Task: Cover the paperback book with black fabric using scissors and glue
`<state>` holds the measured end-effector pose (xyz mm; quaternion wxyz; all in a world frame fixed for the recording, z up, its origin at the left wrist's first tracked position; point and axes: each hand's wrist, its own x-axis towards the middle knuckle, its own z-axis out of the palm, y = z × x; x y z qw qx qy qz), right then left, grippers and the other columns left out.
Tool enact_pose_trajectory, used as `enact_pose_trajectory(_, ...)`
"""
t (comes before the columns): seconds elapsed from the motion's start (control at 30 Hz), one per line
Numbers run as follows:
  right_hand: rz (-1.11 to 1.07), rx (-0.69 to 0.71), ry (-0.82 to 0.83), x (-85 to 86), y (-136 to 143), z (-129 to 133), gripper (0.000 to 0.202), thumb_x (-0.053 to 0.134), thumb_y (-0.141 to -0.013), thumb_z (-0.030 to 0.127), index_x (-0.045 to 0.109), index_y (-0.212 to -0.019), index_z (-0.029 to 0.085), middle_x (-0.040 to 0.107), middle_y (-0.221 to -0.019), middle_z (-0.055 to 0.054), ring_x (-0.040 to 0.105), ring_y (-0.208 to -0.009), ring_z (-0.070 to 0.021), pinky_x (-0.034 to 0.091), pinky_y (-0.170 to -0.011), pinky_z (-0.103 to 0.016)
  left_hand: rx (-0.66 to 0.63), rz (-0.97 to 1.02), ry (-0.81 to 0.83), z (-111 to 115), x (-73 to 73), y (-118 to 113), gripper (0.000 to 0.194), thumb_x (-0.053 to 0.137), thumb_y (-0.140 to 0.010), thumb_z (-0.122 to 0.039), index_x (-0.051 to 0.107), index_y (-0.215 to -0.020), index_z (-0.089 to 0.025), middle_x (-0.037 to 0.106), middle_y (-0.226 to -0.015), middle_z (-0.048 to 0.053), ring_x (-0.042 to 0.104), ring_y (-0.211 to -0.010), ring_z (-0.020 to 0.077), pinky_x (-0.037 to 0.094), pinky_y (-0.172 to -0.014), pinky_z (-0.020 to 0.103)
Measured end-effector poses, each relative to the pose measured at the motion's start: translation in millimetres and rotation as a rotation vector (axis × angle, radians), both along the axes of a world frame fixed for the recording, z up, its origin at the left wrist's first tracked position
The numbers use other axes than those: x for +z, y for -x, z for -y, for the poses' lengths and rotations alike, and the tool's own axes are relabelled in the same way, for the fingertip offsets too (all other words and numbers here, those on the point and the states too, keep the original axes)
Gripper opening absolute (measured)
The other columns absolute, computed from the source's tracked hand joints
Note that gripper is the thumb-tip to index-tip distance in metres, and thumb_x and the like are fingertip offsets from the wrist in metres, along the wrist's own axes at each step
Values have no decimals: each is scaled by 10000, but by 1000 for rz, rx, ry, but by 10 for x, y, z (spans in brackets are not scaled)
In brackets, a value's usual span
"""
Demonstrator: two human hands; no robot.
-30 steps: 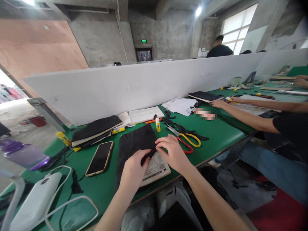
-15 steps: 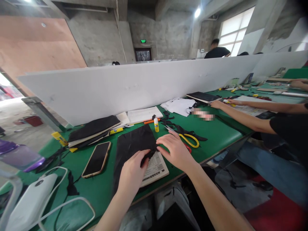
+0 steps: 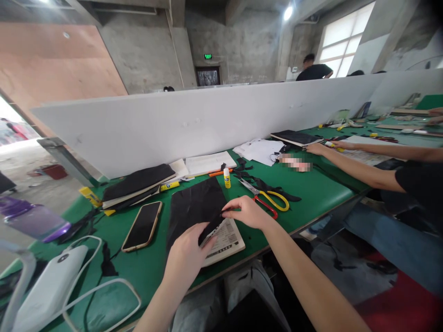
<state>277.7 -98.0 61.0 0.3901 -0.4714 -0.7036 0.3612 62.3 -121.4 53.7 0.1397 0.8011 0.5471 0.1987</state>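
Observation:
A sheet of black paper lies over a printed booklet near the table's front edge, leaving the booklet's lower right part showing. The paper's near edge is lifted in a fold. My left hand grips this edge from the left, fingers bent around it. At the fold's right end, my right hand pinches the black paper between thumb and fingers. Just beyond stands an upright glue stick with a white cap. To its right lie scissors with one yellow and one red handle.
Left of the paper lies a phone, with a white power bank, its cable and a purple bottle farther left. Black-covered books and white papers lie along the white partition. A co-worker's arms reach in from the right.
My right hand has drawn its fingers together on the paper's edge and shifted slightly, showing more of the scissors. The lifted fold stretches out longer between my hands.

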Motion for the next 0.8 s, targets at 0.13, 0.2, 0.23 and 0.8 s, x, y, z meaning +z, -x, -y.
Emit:
enact_pose_trajectory(0.13, 64, 24, -26, 28, -11, -12, 278, 576, -824, 426, 662, -741, 175, 585, -643, 13, 516, -631, -142, 349, -571, -252, -1, -108, -10, -8, 1, 63, 274, 484, -845, -379, 645, -975, -200, 702, -924, 74, 649, -854, 240, 462, -715, 332)
enact_pose_trajectory(0.2, 88, 30, -38, 42, -9, -20, 321, 543, -841, 429, 584, -654, 172, 463, -573, 42, 412, -566, -109, 286, -537, -244, -5, -119, -28, -23, -5, 78, 258, 451, -860, -369, 651, -886, -208, 700, -851, 61, 648, -804, 229, 444, -665, 311)
enact_pose_trajectory(0.23, 97, 33, -39, 50, -7, -27, 341, 531, -846, 428, 539, -621, 173, 404, -560, 51, 366, -551, -98, 260, -528, -243, -6, -116, -29, -31, -10, 83, 261, 445, -861, -372, 650, -859, -211, 700, -834, 58, 648, -793, 226, 439, -651, 304)
enact_pose_trajectory(0.8, -104, 17, 107, -151, -10, -123, 451, 584, -778, 581, 568, -626, 158, 462, -564, 54, 428, -545, -88, 331, -523, -227, -42, 241, -27, -131, -78, -141, 328, 539, -799, -278, 612, -1118, -294, 689, -989, 16, 645, -915, 189, 502, -818, 325)
